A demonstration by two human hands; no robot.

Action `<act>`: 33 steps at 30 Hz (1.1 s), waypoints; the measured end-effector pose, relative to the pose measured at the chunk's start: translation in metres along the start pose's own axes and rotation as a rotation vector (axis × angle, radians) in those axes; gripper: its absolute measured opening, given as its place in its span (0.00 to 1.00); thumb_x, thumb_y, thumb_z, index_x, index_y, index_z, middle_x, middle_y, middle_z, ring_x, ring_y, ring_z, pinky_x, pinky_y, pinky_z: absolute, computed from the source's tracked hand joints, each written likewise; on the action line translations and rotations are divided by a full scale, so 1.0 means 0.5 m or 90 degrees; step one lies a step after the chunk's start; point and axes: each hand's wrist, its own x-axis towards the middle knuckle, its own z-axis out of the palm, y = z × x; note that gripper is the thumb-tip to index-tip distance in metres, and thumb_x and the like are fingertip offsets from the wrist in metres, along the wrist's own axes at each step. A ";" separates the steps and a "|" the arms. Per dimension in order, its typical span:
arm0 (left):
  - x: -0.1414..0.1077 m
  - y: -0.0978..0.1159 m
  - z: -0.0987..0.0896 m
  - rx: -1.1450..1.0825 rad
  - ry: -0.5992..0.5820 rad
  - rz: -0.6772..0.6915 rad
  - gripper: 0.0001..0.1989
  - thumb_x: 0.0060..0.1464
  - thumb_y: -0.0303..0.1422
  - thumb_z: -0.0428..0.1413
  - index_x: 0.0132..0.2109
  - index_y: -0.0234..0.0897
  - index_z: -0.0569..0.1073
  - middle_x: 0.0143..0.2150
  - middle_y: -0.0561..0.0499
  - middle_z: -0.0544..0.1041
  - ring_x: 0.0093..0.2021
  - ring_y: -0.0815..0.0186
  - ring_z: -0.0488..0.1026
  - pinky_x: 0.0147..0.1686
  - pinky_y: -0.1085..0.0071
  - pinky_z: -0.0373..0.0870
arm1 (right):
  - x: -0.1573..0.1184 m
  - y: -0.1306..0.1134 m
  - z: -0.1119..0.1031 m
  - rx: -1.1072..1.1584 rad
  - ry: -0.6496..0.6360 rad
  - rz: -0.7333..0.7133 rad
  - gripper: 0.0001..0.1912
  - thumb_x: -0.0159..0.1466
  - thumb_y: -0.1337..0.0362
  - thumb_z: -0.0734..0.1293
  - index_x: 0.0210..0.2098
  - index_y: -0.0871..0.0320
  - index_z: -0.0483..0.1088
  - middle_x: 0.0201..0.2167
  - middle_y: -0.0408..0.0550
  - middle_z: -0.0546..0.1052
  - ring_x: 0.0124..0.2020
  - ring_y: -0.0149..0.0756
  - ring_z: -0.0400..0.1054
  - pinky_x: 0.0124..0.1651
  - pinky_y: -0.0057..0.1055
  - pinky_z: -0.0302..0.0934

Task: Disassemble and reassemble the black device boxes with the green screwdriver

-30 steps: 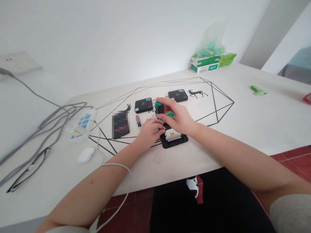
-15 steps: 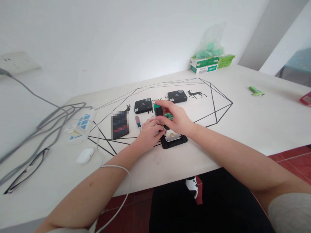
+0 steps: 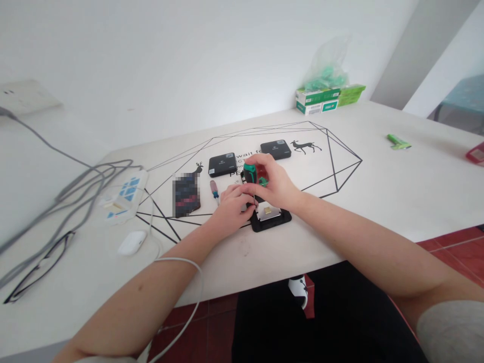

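near the middle of the frame, the green-and-black screwdriver (image 3: 250,173) has shifted slightly right and lower and stands more upright than before; the right hand's (image 3: 278,186) upper fingers (image 3: 257,159) have moved right with its handle.

Pretty bright in here, soft and even, looks like daylight, though I can't tell exactly where it comes from. The white wall (image 3: 189,70) glows palest low down in the middle and goes greyer toward the corners. Shadows on the tabletop (image 3: 378,201) are faint. Wide-angle bend at the edges, everything's a bit soft, and the small print is mushy. One patch is pixelated.
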 end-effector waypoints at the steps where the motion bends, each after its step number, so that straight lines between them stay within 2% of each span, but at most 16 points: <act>1: 0.000 0.000 0.000 -0.001 0.002 0.001 0.07 0.62 0.29 0.59 0.41 0.45 0.83 0.47 0.47 0.81 0.61 0.50 0.70 0.64 0.48 0.66 | 0.000 0.002 0.000 0.003 0.007 0.005 0.25 0.65 0.55 0.74 0.57 0.49 0.64 0.46 0.48 0.73 0.36 0.36 0.68 0.40 0.39 0.72; 6: 0.001 0.000 -0.004 -0.003 0.005 0.016 0.07 0.62 0.29 0.59 0.40 0.43 0.82 0.50 0.46 0.81 0.60 0.50 0.70 0.62 0.48 0.67 | 0.002 -0.003 -0.008 0.046 -0.007 0.017 0.24 0.67 0.55 0.72 0.58 0.48 0.62 0.46 0.47 0.73 0.33 0.34 0.67 0.37 0.38 0.70; 9: 0.002 0.002 -0.007 -0.005 -0.008 0.017 0.07 0.62 0.29 0.59 0.40 0.43 0.82 0.51 0.47 0.81 0.60 0.50 0.70 0.62 0.49 0.67 | 0.002 -0.014 -0.017 0.041 -0.033 0.003 0.19 0.73 0.54 0.64 0.61 0.49 0.62 0.42 0.47 0.73 0.38 0.37 0.70 0.43 0.41 0.73; 11: 0.001 0.004 -0.008 0.000 -0.010 0.015 0.07 0.62 0.29 0.58 0.40 0.44 0.82 0.51 0.47 0.81 0.61 0.50 0.69 0.63 0.49 0.66 | 0.001 -0.020 -0.020 0.058 -0.047 -0.002 0.18 0.75 0.56 0.59 0.62 0.50 0.63 0.44 0.48 0.75 0.43 0.40 0.72 0.48 0.43 0.74; 14: 0.000 0.003 -0.006 0.013 -0.003 0.017 0.07 0.62 0.30 0.59 0.40 0.45 0.82 0.52 0.47 0.81 0.62 0.50 0.68 0.64 0.48 0.64 | 0.001 -0.024 -0.021 0.109 -0.046 0.013 0.17 0.75 0.58 0.58 0.61 0.50 0.63 0.49 0.51 0.77 0.50 0.41 0.74 0.53 0.45 0.74; 16: -0.001 0.001 -0.004 0.015 0.002 0.017 0.07 0.62 0.30 0.59 0.41 0.45 0.82 0.53 0.48 0.81 0.62 0.51 0.68 0.64 0.49 0.64 | 0.002 -0.025 -0.019 0.152 -0.038 0.030 0.16 0.74 0.57 0.60 0.60 0.50 0.62 0.48 0.50 0.77 0.50 0.40 0.75 0.56 0.45 0.73; 19: -0.001 -0.003 -0.001 0.011 0.007 0.015 0.06 0.62 0.30 0.60 0.41 0.44 0.81 0.54 0.48 0.80 0.62 0.51 0.68 0.64 0.49 0.65 | 0.005 -0.023 -0.015 0.195 -0.029 0.054 0.15 0.73 0.55 0.63 0.58 0.48 0.61 0.46 0.48 0.75 0.46 0.38 0.74 0.51 0.40 0.74; 23: -0.001 -0.005 0.001 0.021 0.009 0.015 0.05 0.62 0.30 0.60 0.42 0.43 0.81 0.53 0.47 0.80 0.61 0.49 0.68 0.62 0.48 0.65 | 0.004 -0.016 -0.012 0.160 -0.009 0.036 0.17 0.70 0.54 0.68 0.55 0.48 0.63 0.49 0.47 0.72 0.44 0.34 0.70 0.41 0.33 0.71; 29: -0.001 -0.003 -0.002 0.035 0.005 0.007 0.05 0.62 0.31 0.60 0.41 0.44 0.81 0.54 0.47 0.79 0.61 0.49 0.68 0.61 0.50 0.66 | 0.004 -0.008 -0.014 0.144 -0.011 0.013 0.21 0.69 0.48 0.70 0.55 0.48 0.65 0.46 0.46 0.71 0.35 0.32 0.66 0.37 0.34 0.69; 31: 0.000 -0.003 -0.003 0.030 0.000 0.014 0.05 0.62 0.31 0.59 0.39 0.44 0.81 0.53 0.46 0.80 0.61 0.49 0.68 0.61 0.50 0.66 | 0.005 -0.011 -0.018 0.142 -0.012 -0.001 0.19 0.72 0.48 0.67 0.56 0.48 0.68 0.47 0.48 0.72 0.37 0.33 0.67 0.38 0.35 0.70; 33: 0.000 -0.004 -0.003 0.022 0.000 0.020 0.05 0.62 0.31 0.59 0.39 0.44 0.81 0.53 0.47 0.80 0.61 0.50 0.68 0.61 0.49 0.66 | 0.005 -0.016 -0.021 0.147 -0.011 -0.003 0.17 0.74 0.49 0.64 0.57 0.49 0.69 0.50 0.49 0.74 0.42 0.36 0.70 0.42 0.36 0.72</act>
